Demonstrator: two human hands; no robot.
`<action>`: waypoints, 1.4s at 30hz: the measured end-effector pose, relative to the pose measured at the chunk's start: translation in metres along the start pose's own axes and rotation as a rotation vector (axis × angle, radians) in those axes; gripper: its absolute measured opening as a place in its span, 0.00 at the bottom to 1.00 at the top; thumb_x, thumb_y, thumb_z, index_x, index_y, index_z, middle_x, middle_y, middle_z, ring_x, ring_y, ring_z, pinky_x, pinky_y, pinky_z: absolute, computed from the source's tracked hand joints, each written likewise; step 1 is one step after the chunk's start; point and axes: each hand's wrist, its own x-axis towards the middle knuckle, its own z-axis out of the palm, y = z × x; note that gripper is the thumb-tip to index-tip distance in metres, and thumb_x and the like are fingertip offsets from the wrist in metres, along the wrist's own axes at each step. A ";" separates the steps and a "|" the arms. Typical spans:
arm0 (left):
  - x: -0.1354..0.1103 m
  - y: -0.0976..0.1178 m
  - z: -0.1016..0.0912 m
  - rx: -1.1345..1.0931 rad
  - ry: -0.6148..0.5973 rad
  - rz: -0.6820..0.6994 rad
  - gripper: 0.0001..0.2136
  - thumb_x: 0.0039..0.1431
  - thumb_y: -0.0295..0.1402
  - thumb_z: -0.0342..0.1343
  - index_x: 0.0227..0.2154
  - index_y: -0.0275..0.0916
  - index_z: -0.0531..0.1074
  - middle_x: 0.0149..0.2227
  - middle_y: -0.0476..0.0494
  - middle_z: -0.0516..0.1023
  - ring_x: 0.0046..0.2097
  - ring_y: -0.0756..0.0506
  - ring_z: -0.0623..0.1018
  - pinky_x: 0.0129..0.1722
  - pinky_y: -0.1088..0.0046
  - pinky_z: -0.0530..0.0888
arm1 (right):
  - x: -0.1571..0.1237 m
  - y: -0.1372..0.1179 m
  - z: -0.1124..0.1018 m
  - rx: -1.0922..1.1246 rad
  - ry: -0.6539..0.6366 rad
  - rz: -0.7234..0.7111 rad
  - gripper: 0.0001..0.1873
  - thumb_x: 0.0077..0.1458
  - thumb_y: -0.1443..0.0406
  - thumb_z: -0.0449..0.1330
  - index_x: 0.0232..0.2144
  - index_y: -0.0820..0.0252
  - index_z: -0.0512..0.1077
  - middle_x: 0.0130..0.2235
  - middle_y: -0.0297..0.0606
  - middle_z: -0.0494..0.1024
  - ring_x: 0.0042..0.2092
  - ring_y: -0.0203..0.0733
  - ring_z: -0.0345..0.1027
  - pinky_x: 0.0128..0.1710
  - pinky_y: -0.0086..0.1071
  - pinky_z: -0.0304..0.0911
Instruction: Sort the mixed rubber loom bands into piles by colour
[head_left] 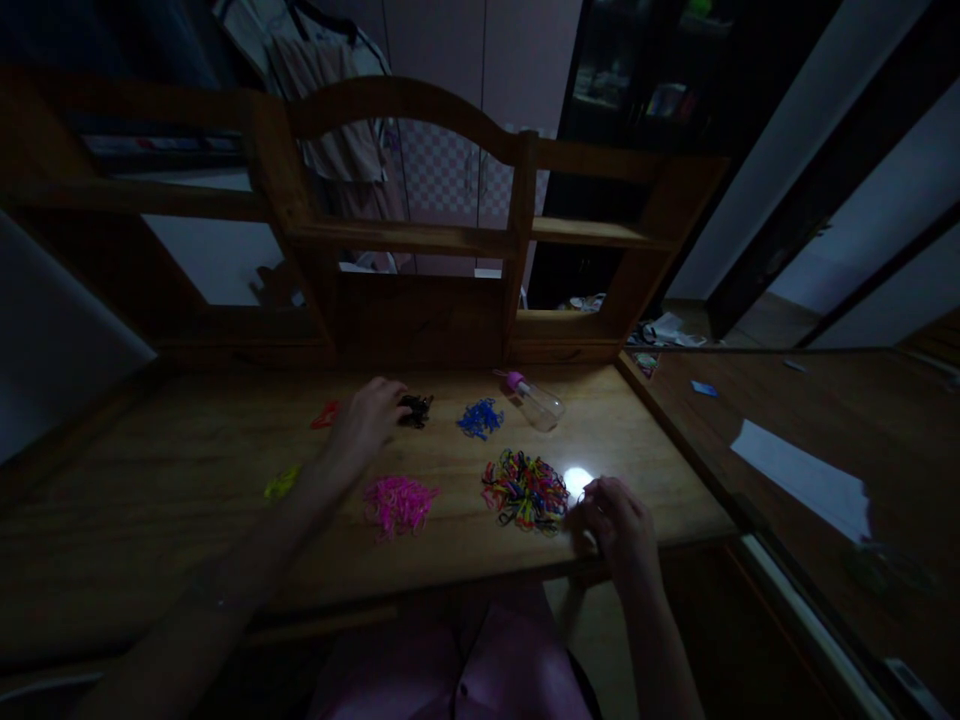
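My left hand (373, 412) reaches over the table's far side, its fingers a little apart at the left edge of a pile of small black bands (417, 410). Whether a fingertip touches the pile, I cannot tell. My right hand (616, 512) is beside a heap of mixed-colour bands (527, 490), fingertips pinched together; anything between them is too small and dark to make out. Sorted by colour, further bands lie in a blue pile (481, 418), a pink pile (400, 504), a yellow pile (282, 483) and a red pile (325, 414), partly behind my left arm.
A clear bottle with a purple cap (536, 402) lies near the blue pile. Along the back of the wooden table (465, 555) rises a shelf frame (405, 240). To the right, another brown surface holds a white paper sheet (802, 478) and a small blue card (703, 388).
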 end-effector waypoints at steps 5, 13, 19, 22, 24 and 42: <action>-0.078 0.049 -0.006 -0.219 0.061 0.048 0.08 0.62 0.38 0.53 0.37 0.42 0.74 0.38 0.47 0.74 0.34 0.48 0.73 0.37 0.72 0.69 | 0.002 0.006 0.000 0.073 -0.009 0.130 0.15 0.53 0.54 0.63 0.27 0.61 0.73 0.24 0.33 0.68 0.24 0.34 0.61 0.21 0.26 0.56; -0.156 0.103 0.056 -0.675 -0.465 -0.195 0.16 0.63 0.46 0.49 0.29 0.39 0.72 0.27 0.49 0.74 0.31 0.48 0.72 0.30 0.75 0.65 | -0.001 0.001 0.009 -0.006 -0.070 0.178 0.16 0.48 0.55 0.67 0.34 0.60 0.73 0.25 0.34 0.73 0.26 0.36 0.66 0.25 0.27 0.60; -0.148 0.117 0.062 -0.903 -0.390 -0.218 0.18 0.65 0.45 0.43 0.29 0.39 0.69 0.29 0.47 0.72 0.35 0.46 0.71 0.35 0.74 0.66 | -0.009 -0.008 0.005 -0.431 -0.012 -0.016 0.15 0.52 0.55 0.63 0.38 0.59 0.76 0.40 0.42 0.76 0.32 0.40 0.69 0.29 0.31 0.65; -0.147 0.114 0.065 -0.942 -0.393 -0.250 0.18 0.63 0.46 0.44 0.28 0.39 0.68 0.27 0.48 0.69 0.30 0.48 0.68 0.29 0.76 0.64 | -0.002 -0.006 0.005 -0.559 -0.011 -0.098 0.13 0.54 0.57 0.60 0.37 0.59 0.77 0.40 0.42 0.75 0.32 0.39 0.69 0.31 0.31 0.65; -0.147 0.112 0.066 -0.951 -0.419 -0.247 0.17 0.63 0.46 0.44 0.27 0.39 0.68 0.25 0.49 0.67 0.28 0.48 0.66 0.27 0.76 0.62 | 0.005 -0.003 0.008 -0.606 -0.033 -0.122 0.12 0.55 0.58 0.60 0.37 0.59 0.77 0.38 0.41 0.75 0.32 0.39 0.69 0.33 0.32 0.65; -0.143 0.110 0.065 -0.930 -0.502 -0.177 0.14 0.64 0.40 0.43 0.30 0.39 0.69 0.26 0.50 0.66 0.28 0.49 0.64 0.27 0.75 0.58 | 0.011 0.001 0.010 -0.629 -0.049 -0.122 0.12 0.57 0.58 0.56 0.36 0.58 0.76 0.38 0.40 0.78 0.31 0.40 0.69 0.31 0.32 0.64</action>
